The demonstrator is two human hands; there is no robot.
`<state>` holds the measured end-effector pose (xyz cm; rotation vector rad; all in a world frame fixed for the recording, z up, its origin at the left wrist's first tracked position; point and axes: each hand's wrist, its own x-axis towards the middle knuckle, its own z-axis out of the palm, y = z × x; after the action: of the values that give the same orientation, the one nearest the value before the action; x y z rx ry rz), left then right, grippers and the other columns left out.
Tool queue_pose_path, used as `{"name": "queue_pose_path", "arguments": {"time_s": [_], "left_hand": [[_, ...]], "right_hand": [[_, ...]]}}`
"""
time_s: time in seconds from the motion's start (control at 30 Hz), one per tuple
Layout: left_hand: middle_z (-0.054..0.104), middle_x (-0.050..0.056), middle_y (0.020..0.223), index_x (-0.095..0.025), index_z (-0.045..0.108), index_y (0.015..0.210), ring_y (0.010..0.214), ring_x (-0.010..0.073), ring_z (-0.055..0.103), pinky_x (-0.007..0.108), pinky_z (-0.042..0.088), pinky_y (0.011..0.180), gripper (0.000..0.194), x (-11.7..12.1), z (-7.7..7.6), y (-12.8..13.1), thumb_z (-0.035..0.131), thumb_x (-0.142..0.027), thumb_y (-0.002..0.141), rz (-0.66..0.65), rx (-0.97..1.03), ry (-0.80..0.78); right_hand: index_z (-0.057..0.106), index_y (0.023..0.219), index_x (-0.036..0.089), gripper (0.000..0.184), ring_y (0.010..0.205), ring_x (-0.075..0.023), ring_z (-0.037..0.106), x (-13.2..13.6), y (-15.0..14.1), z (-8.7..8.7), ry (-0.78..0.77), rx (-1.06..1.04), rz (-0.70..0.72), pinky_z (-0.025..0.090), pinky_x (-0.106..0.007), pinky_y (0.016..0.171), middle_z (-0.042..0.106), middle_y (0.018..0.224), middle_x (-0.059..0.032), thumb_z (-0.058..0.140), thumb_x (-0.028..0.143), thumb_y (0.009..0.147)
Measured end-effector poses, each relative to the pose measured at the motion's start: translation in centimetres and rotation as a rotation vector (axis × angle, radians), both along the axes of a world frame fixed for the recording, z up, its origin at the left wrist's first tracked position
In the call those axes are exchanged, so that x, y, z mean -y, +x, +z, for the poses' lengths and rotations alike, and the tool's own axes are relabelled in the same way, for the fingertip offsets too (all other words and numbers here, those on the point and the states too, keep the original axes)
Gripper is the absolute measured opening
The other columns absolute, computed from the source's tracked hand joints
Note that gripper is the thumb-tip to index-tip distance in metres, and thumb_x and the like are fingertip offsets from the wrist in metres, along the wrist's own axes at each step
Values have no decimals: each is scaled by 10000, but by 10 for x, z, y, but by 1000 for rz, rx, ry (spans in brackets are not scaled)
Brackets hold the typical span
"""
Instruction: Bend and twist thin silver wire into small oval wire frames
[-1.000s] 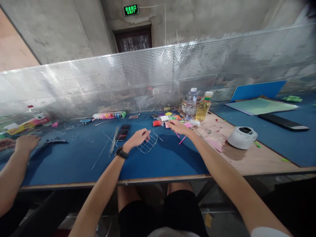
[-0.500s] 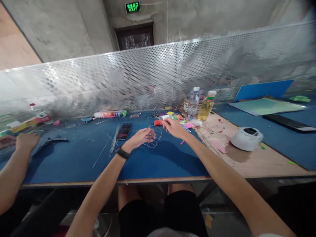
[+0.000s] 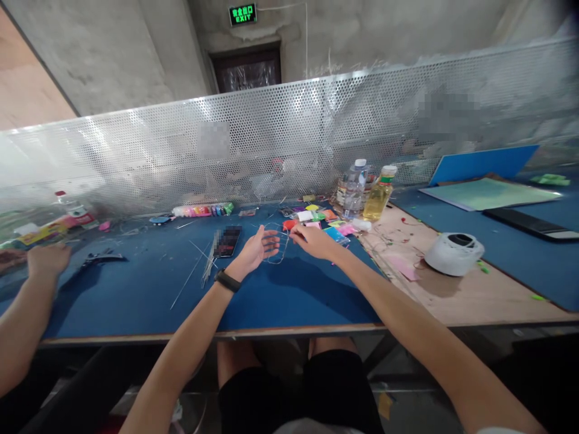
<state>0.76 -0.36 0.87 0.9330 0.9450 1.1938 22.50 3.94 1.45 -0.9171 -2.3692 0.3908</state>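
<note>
A thin bent-wire frame (image 3: 283,253) with a rounded outline and cross wires is held just above the blue table mat. My right hand (image 3: 312,240) pinches the frame's upper right edge between thumb and fingertips. On the frame's left side is my left hand (image 3: 257,250), its fingers apart and stretched toward the wires; whether they touch the frame is hard to make out. A dark wristband (image 3: 227,280) circles my left wrist. Several loose straight wires (image 3: 208,265) lie left of my left hand, beside a dark phone-like object (image 3: 227,241).
Colourful clay packets (image 3: 316,217) lie behind my right hand, near a clear bottle (image 3: 354,190) and a bottle of yellow liquid (image 3: 379,196). A white round container (image 3: 453,254) sits right. Black-handled pliers (image 3: 104,258) lie left, near a co-worker's hand (image 3: 49,259). A perforated metal screen (image 3: 271,132) borders the back.
My right hand has shifted a little left and down, closer to my left hand. The wire frame has tilted and moved slightly left. My left hand has turned, with its thumb higher.
</note>
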Motion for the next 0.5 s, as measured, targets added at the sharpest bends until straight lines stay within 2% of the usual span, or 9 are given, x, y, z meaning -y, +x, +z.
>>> {"name": "queue_pose_path", "arguments": {"time_s": [0.2,0.37,0.5], "left_hand": [[681,88,898,-159,663,1012,688,119,626,250,523,637,460,-1,-1,-3,372,-513,965,-15,3,-53],[648,68,773,-139,677,978,582,99,564,197,438,503,446,-1,3,-3,368,-459,965,-4,50,-81],[604,53,704,-111,681,1006,549,94,536,184,394,459,451,-1,3,-2,375,-440,965,-9,82,-75]], "right_hand": [[569,1018,236,237,797,-203,633,5,-3,2,-10,19,-4,401,-304,694,707,901,-54,407,407,988],[579,998,227,246,769,-189,636,6,-6,0,-20,-48,12,407,-297,691,714,870,-44,418,412,986],[611,943,212,315,727,-177,638,5,-7,-2,-39,-73,9,410,-289,671,719,838,-40,401,443,990]]}}
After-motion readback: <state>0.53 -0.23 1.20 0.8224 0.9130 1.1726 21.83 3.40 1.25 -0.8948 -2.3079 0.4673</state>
